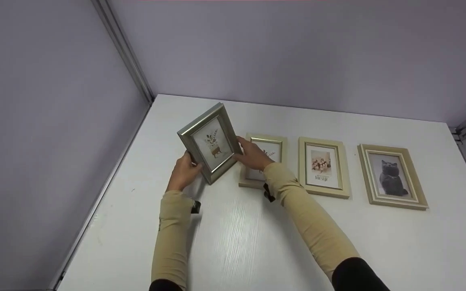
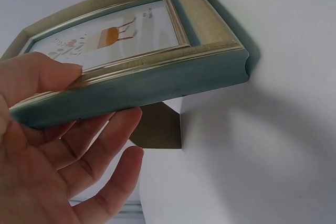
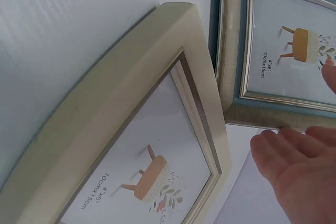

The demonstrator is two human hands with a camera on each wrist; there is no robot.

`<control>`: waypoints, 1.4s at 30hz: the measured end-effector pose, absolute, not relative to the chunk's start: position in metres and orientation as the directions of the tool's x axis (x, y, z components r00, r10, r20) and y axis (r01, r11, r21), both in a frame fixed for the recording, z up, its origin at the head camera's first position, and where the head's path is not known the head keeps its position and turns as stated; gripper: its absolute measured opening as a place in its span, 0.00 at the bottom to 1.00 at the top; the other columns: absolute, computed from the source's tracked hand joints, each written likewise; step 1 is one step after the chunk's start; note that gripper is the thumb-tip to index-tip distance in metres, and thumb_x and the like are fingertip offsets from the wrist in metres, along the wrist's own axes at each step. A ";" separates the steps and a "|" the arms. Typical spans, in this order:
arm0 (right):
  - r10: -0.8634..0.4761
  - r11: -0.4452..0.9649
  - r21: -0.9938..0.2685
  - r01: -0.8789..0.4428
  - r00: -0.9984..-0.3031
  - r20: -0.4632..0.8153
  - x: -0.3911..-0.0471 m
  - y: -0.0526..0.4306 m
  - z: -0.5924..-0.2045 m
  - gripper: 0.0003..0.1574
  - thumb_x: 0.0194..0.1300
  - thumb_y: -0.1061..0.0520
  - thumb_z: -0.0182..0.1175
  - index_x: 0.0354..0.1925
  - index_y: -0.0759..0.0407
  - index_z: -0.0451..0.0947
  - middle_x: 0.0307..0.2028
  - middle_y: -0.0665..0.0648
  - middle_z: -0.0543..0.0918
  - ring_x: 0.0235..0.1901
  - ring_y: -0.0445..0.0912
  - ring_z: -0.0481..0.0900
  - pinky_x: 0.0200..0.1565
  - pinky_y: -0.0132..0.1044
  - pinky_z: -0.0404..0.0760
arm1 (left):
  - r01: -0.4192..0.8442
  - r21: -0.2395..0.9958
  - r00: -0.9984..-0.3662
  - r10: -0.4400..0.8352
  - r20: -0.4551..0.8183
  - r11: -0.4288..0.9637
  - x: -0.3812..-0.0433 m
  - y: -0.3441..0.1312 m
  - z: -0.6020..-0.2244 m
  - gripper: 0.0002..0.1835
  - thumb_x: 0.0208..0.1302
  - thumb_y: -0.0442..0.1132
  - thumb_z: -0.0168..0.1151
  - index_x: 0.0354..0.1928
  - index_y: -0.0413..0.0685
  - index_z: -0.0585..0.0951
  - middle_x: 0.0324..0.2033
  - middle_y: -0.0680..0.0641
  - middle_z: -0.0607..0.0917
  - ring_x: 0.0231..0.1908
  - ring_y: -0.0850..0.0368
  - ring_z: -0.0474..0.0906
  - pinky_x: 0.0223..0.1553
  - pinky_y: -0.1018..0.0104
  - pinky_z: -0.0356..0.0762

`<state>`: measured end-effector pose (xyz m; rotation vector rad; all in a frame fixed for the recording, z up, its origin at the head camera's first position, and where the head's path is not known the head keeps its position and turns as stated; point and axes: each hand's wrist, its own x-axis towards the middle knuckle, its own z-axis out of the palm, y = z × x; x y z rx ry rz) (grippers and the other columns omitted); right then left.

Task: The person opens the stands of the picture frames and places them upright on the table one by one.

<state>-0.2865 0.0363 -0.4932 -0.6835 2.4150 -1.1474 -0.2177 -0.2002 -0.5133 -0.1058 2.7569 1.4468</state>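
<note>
Both hands hold a grey-gold picture frame point(image 1: 199, 139) tilted over the left part of the table, its plant-pot print facing up toward the head camera. My left hand point(image 1: 183, 173) grips the lower left side; in the left wrist view its thumb lies on the front border and its fingers point(image 2: 118, 129) are under the blue-green edge. A brown flap point(image 2: 160, 127) shows beneath the frame. On the opposite side, my right hand point(image 1: 255, 155) pinches the edge, thumb toward the front. Under the right hand lies a cream frame point(image 1: 282, 155) with a similar print, partly hidden.
To the right lie a cream frame with a small photo point(image 1: 324, 165) and another with a grey cat point(image 1: 392, 176). All rest on the white table point(image 1: 225, 238). Pale walls point(image 1: 297, 52) enclose the table at the back and sides.
</note>
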 end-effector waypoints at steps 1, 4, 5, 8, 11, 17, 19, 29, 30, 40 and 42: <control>-0.568 0.546 -0.798 -0.255 -0.812 -0.130 -0.286 0.037 -0.494 0.42 0.76 0.59 0.55 0.78 0.68 0.48 0.75 0.68 0.58 0.74 0.62 0.57 0.72 0.52 0.58 | -0.071 0.824 -0.997 -0.042 -0.057 0.563 -0.218 -0.201 -0.513 0.22 0.67 0.31 0.60 0.61 0.32 0.72 0.46 0.35 0.84 0.46 0.43 0.81 0.45 0.51 0.78; -0.566 0.527 -0.814 -0.243 -0.815 -0.123 -0.286 0.038 -0.496 0.41 0.75 0.61 0.55 0.78 0.66 0.50 0.76 0.68 0.58 0.73 0.64 0.58 0.70 0.53 0.61 | -0.055 0.832 -0.998 -0.041 -0.039 0.552 -0.218 -0.202 -0.515 0.22 0.68 0.30 0.61 0.61 0.32 0.72 0.46 0.35 0.84 0.46 0.43 0.81 0.46 0.50 0.78; -0.567 0.515 -0.824 -0.235 -0.815 -0.122 -0.286 0.039 -0.497 0.41 0.75 0.61 0.55 0.78 0.66 0.50 0.76 0.68 0.58 0.72 0.65 0.59 0.69 0.54 0.62 | -0.055 0.836 -0.998 -0.047 -0.035 0.545 -0.218 -0.201 -0.516 0.21 0.68 0.30 0.62 0.61 0.32 0.73 0.46 0.35 0.85 0.46 0.43 0.81 0.46 0.50 0.78; -0.555 0.491 -0.847 -0.204 -0.823 -0.124 -0.285 0.043 -0.500 0.40 0.75 0.62 0.55 0.78 0.65 0.52 0.75 0.67 0.59 0.70 0.65 0.62 0.68 0.54 0.66 | -0.040 0.843 -0.998 -0.057 -0.011 0.536 -0.219 -0.200 -0.521 0.20 0.69 0.30 0.63 0.60 0.30 0.74 0.45 0.35 0.85 0.45 0.44 0.82 0.47 0.51 0.80; -0.535 0.487 -0.858 -0.161 -0.832 -0.148 -0.284 0.046 -0.502 0.42 0.74 0.61 0.56 0.78 0.64 0.51 0.76 0.66 0.57 0.71 0.64 0.62 0.68 0.53 0.66 | -0.038 0.844 -0.998 -0.054 -0.010 0.536 -0.219 -0.197 -0.524 0.19 0.70 0.30 0.63 0.59 0.30 0.74 0.46 0.35 0.84 0.46 0.44 0.82 0.47 0.52 0.80; -0.563 0.431 -0.890 -0.148 -0.815 -0.137 -0.284 0.046 -0.500 0.43 0.72 0.63 0.58 0.78 0.63 0.51 0.76 0.65 0.57 0.69 0.63 0.66 0.65 0.53 0.69 | -0.036 0.842 -0.999 -0.049 -0.012 0.539 -0.220 -0.198 -0.522 0.22 0.70 0.30 0.62 0.63 0.30 0.72 0.45 0.35 0.85 0.46 0.43 0.83 0.47 0.52 0.80; -0.559 0.421 -0.895 -0.146 -0.819 -0.129 -0.284 0.046 -0.500 0.43 0.71 0.64 0.58 0.78 0.64 0.52 0.75 0.66 0.59 0.66 0.63 0.70 0.62 0.52 0.73 | -0.041 0.848 -0.998 -0.066 -0.007 0.529 -0.221 -0.200 -0.522 0.26 0.69 0.30 0.63 0.66 0.30 0.71 0.44 0.35 0.86 0.44 0.44 0.84 0.46 0.53 0.81; -0.539 0.456 -0.881 -0.126 -0.827 -0.160 -0.277 0.044 -0.499 0.44 0.73 0.62 0.57 0.77 0.71 0.48 0.68 0.70 0.63 0.61 0.61 0.72 0.58 0.48 0.76 | -0.071 0.868 -0.936 -0.333 0.112 0.491 -0.221 -0.206 -0.527 0.10 0.64 0.29 0.69 0.43 0.31 0.79 0.41 0.33 0.87 0.40 0.42 0.87 0.40 0.57 0.82; -0.545 0.457 -0.879 -0.135 -0.824 -0.157 -0.276 0.043 -0.499 0.44 0.73 0.61 0.58 0.77 0.71 0.48 0.67 0.69 0.63 0.61 0.61 0.72 0.58 0.48 0.76 | -0.074 0.867 -0.927 -0.355 0.122 0.492 -0.221 -0.206 -0.527 0.08 0.64 0.28 0.69 0.42 0.31 0.80 0.41 0.34 0.86 0.40 0.42 0.86 0.40 0.57 0.82; -0.591 0.422 -0.892 -0.163 -0.795 -0.135 -0.265 0.031 -0.498 0.41 0.72 0.62 0.58 0.75 0.73 0.52 0.63 0.71 0.65 0.58 0.61 0.73 0.57 0.47 0.77 | -0.121 0.843 -0.855 -0.486 0.180 0.524 -0.226 -0.205 -0.523 0.07 0.67 0.27 0.65 0.43 0.28 0.83 0.39 0.33 0.86 0.40 0.42 0.83 0.43 0.51 0.80; -0.589 0.423 -0.893 -0.154 -0.795 -0.142 -0.264 0.031 -0.497 0.42 0.72 0.62 0.58 0.75 0.73 0.52 0.63 0.72 0.65 0.59 0.61 0.73 0.57 0.47 0.77 | -0.128 0.840 -0.852 -0.492 0.179 0.528 -0.227 -0.206 -0.523 0.07 0.66 0.26 0.65 0.43 0.27 0.83 0.38 0.33 0.86 0.39 0.43 0.83 0.43 0.52 0.79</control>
